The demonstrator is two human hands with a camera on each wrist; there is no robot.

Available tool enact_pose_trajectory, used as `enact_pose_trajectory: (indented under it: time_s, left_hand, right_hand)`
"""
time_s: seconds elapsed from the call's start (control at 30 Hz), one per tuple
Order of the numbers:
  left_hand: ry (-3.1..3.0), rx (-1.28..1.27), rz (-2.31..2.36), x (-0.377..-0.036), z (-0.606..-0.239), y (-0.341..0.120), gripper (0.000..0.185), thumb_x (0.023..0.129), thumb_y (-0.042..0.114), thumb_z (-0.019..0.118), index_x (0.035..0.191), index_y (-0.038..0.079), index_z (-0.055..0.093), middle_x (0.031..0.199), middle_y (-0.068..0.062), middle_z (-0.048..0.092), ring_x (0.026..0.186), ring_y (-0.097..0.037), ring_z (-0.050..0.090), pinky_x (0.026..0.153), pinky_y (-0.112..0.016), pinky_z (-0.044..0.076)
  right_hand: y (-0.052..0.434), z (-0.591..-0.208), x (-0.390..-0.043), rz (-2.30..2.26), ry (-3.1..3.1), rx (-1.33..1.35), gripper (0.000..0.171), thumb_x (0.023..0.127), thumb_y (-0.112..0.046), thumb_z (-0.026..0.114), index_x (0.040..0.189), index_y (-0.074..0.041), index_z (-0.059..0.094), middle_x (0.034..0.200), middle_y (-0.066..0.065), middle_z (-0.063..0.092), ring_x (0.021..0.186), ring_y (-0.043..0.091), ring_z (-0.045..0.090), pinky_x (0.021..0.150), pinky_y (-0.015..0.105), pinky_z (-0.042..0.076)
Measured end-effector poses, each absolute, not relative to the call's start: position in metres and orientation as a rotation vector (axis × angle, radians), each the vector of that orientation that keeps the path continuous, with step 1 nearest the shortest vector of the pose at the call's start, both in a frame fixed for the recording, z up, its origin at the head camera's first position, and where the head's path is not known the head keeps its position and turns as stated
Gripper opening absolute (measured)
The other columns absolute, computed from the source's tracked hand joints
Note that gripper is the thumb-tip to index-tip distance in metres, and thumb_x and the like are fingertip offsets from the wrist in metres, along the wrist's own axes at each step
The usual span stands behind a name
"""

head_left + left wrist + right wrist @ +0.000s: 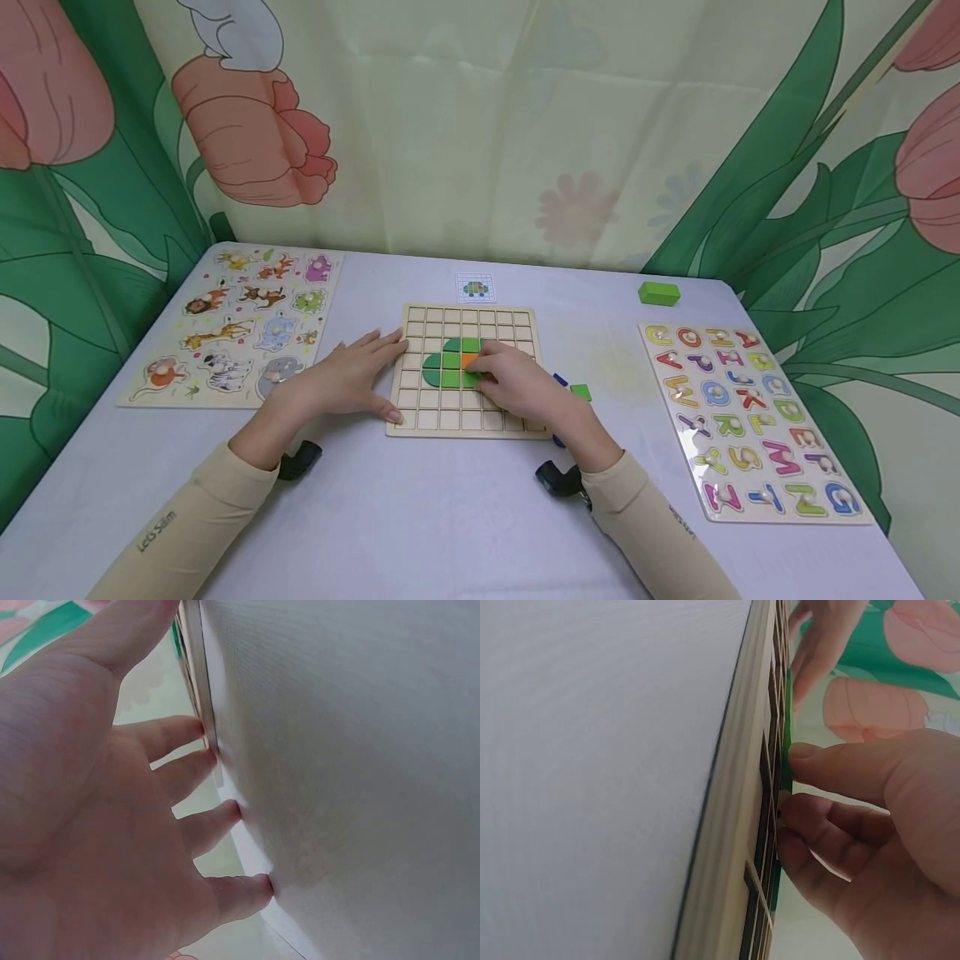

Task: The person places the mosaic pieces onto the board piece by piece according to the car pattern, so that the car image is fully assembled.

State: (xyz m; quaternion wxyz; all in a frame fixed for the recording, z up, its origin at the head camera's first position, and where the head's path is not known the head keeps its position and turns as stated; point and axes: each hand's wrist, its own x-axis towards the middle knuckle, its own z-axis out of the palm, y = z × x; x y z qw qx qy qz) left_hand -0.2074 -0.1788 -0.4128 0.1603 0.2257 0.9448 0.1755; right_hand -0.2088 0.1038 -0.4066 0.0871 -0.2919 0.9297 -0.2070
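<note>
A light wooden grid board [420, 423] lies mid-table, with green tiles [452, 377] and an orange tile [468, 360] set in its squares. Along its left edge rests my left hand [348, 375], fingers spread, with the thumb at the near corner. Over the board's middle, my right hand [525, 383] has bent fingers and pinches at a green tile [470, 380], beside the orange one. In the right wrist view the thumb [840, 765] touches green, while the fingertips meet the board. The right hand hides part of the pattern.
A small card [476, 287] with a coloured grid picture lies behind the board. Right of the board are a loose green tile [581, 392] and dark blue pieces [560, 380], partly hidden. An animal puzzle [168, 333], a letter puzzle [750, 433] and a green block [659, 293] flank them.
</note>
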Motion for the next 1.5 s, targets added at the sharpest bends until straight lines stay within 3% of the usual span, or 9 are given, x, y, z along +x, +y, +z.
enact_pose_trajectory:
  time_s: [0.53, 1.07, 1.37, 1.5]
  left_hand:
    - [2.695, 0.639, 0.521, -0.207, -0.414, -0.179, 0.117, 0.065, 0.062, 0.082, 0.157, 0.013, 0.029, 0.168, -0.005, 0.017, 0.154, -0.041, 0.012, 0.112, -0.078, 0.014]
    - [2.697, 0.634, 0.513, -0.209, -0.415, -0.18, 0.118, 0.064, 0.064, 0.081, 0.158, 0.015, 0.029, 0.168, -0.004, 0.017, 0.154, -0.041, 0.012, 0.112, -0.078, 0.014]
    - [2.698, 0.635, 0.512, -0.209, -0.415, -0.18, 0.118, 0.064, 0.064, 0.082, 0.157, 0.015, 0.029, 0.168, -0.005, 0.017, 0.154, -0.04, 0.012, 0.112, -0.078, 0.015]
    - [2.698, 0.634, 0.511, -0.208, -0.414, -0.179, 0.117, 0.065, 0.064, 0.082, 0.157, 0.015, 0.029, 0.168, -0.004, 0.017, 0.155, -0.04, 0.012, 0.113, -0.077, 0.015]
  right_hand:
    - [0.1, -0.405, -0.209, -0.652, 2.79, -0.802, 0.021, 0.092, -0.009, 0.068, 0.112, -0.01, 0.075, 0.106, 0.0, 0.068, 0.097, 0.013, 0.063, 0.086, 0.028, 0.055]
    - [0.1, -0.408, -0.209, -0.618, 2.795, -0.839, 0.027, 0.093, -0.002, 0.063, 0.116, -0.011, 0.073, 0.109, 0.0, 0.068, 0.102, 0.014, 0.063, 0.09, 0.03, 0.055]
    - [0.107, -0.402, -0.213, -0.667, 2.74, -0.862, 0.024, 0.093, -0.003, 0.064, 0.112, -0.013, 0.074, 0.102, -0.001, 0.069, 0.087, 0.011, 0.058, 0.079, 0.026, 0.051]
    - [0.114, -0.395, -0.215, -0.687, 2.714, -0.829, 0.022, 0.094, -0.005, 0.064, 0.112, -0.012, 0.074, 0.103, -0.001, 0.072, 0.087, 0.012, 0.059, 0.08, 0.028, 0.052]
